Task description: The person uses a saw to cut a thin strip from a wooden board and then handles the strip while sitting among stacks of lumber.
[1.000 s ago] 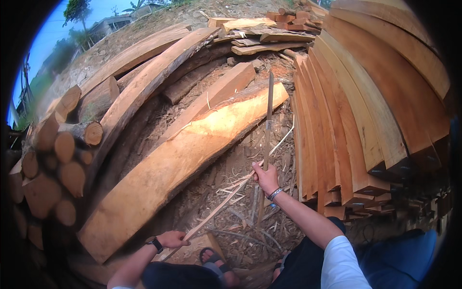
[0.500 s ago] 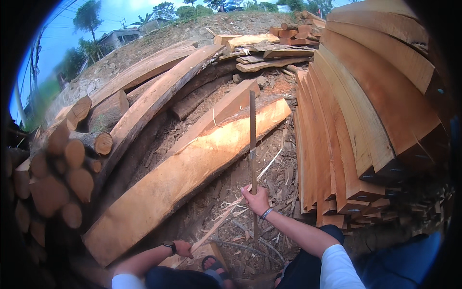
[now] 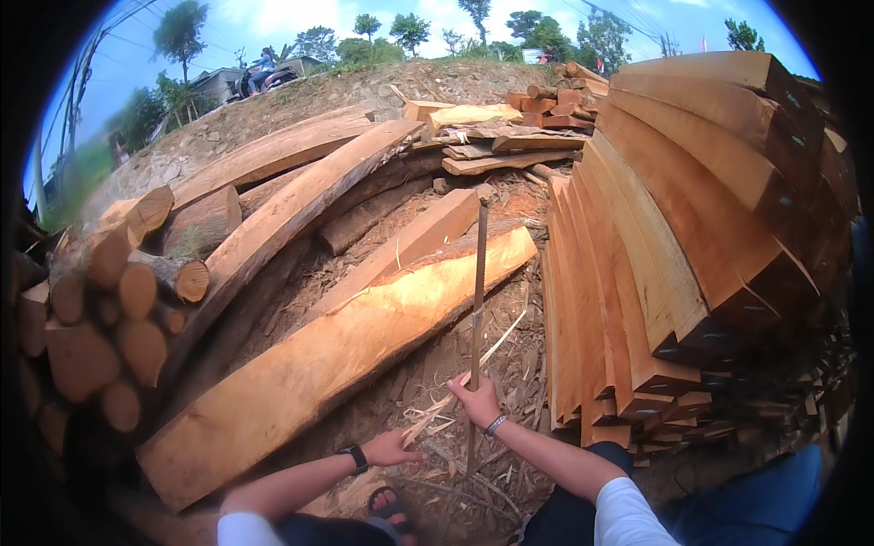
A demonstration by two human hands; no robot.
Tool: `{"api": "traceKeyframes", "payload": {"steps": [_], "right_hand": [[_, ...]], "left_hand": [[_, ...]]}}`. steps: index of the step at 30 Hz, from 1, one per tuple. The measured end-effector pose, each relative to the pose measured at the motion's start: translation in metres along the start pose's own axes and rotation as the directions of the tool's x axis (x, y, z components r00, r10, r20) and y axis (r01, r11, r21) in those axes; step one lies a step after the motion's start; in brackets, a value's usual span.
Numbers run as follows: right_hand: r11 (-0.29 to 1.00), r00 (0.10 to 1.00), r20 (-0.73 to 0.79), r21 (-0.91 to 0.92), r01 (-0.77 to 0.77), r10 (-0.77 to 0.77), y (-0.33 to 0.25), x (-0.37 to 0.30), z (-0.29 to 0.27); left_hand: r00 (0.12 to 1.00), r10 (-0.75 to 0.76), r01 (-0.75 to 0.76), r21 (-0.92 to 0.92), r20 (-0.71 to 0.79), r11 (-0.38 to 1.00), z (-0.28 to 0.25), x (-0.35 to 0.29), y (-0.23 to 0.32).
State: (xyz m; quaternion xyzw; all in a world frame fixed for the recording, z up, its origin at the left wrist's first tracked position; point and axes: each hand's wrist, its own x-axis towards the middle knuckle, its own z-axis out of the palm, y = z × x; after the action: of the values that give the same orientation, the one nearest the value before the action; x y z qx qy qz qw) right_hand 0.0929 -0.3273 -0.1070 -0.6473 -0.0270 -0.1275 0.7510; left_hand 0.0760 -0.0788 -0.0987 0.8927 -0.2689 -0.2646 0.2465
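Two hands: left by splintered strips; right gripping upright blade.

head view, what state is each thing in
tool, upright
strip, slanting
right hand, closed on tool
left hand, by strip's lower end, grip unclear
watch, strapped on
slab, lying, bark-edged
beams, stacked
logs, piled, ends cut
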Motion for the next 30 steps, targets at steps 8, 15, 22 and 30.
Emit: {"api": "traceKeyframes", "payload": {"steps": [8, 15, 22, 30], "right_hand": [[0.997, 0.993, 0.101, 0.024, -0.067, 0.065, -0.017, -0.004, 0.003], [0.99, 0.953, 0.293, -0.136, -0.041, 0.08, -0.048, -0.007, 0.023], [0.956, 0.928, 0.276, -0.223, -0.19, 0.249, 0.002, 0.009, -0.008], [0.788, 0.947, 0.28, -0.614, 0.053, 0.155, -0.013, -0.013, -0.035]], "left_hand": [[0.966, -0.085, 0.07, -0.067, -0.245, 0.995, 0.025, -0.017, -0.009], [0.941, -0.216, 0.192, -0.116, -0.262, 0.975, 0.013, -0.052, -0.016], [0.91, -0.189, 0.105, -0.236, -0.368, 0.966, -0.02, -0.038, -0.069], [0.914, -0.303, 0.168, -0.428, -0.269, 0.888, 0.028, -0.017, -0.118]]}}
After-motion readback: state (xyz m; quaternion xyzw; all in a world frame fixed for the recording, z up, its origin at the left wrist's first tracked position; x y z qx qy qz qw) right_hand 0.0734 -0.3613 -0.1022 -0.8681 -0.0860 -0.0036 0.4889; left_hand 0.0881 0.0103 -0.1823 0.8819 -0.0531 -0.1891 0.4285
